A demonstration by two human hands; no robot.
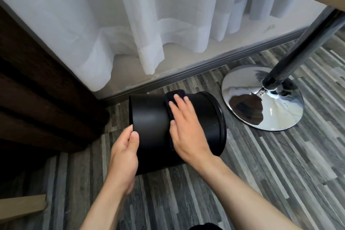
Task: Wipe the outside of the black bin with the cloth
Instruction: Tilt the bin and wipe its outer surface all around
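Smooth black cylindrical plastic bin (149, 117) lying on its side, long axis left–right; left hand (124, 157) gripping its left edge, right hand (188, 129) flat, fingers extended, pressing dark folded cloth (176, 93) atop its curved wall

Left hand (124, 153) curled, right hand (188, 129) flat

- A single head-worn wide-angle view looks forward and steeply down at the striped wood-pattern floor (261, 183).
- Both forearms enter from the bottom edge; the left hand (123, 157) and right hand (186, 127) sit near the centre, close to the camera.
- The black bin (151, 123) lies on its side mid-frame.
- Farther off, a white curtain (130, 15) fills the top, and a chrome table base (261, 99) stands at the right.
- Straight lines bow near the frame edges.
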